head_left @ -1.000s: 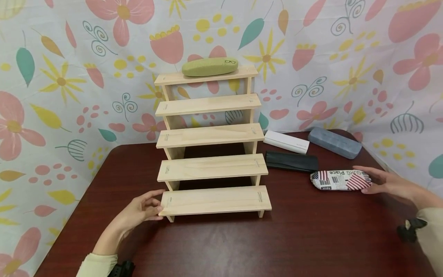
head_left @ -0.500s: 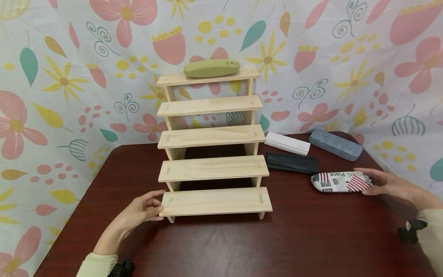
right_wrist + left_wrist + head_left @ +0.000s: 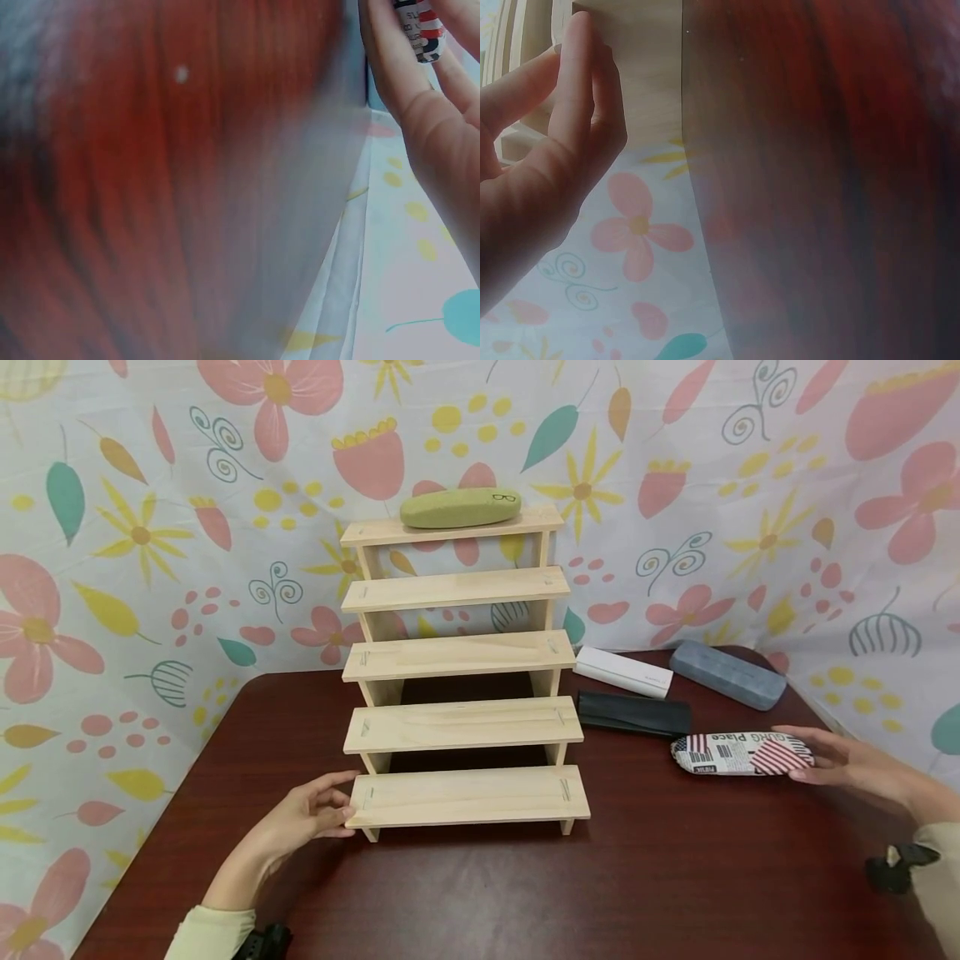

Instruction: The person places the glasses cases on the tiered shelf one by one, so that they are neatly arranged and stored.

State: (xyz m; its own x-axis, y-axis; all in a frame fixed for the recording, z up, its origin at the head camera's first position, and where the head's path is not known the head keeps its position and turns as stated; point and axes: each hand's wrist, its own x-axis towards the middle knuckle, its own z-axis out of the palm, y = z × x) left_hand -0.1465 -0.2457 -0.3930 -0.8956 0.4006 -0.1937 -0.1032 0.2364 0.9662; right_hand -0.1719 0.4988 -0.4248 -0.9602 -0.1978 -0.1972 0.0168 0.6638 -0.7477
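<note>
In the head view, a pale wooden stepped rack (image 3: 461, 727) stands on the table. At the left end of its lowest shelf, my left hand (image 3: 303, 818) holds the board's edge between thumb and fingers; the left wrist view shows those fingers (image 3: 576, 82) against the wood. Over on the right, my right hand (image 3: 855, 768) grips the right end of a glasses case (image 3: 738, 753) with a newspaper and flag print, thumb on the near side and fingers on the far side. Only a tip of this case (image 3: 429, 41) shows in the right wrist view.
A green glasses case (image 3: 461, 508) lies on the top shelf. Right of the rack are a white case (image 3: 622, 672), a black case (image 3: 633, 712) and a grey-blue case (image 3: 727, 675). Flowered cloth (image 3: 187, 527) hangs behind the dark red table (image 3: 480, 893).
My right hand has shifted slightly to the right at the end of the printed case. The left hand stays at the shelf end. The head view has shifted a little.
</note>
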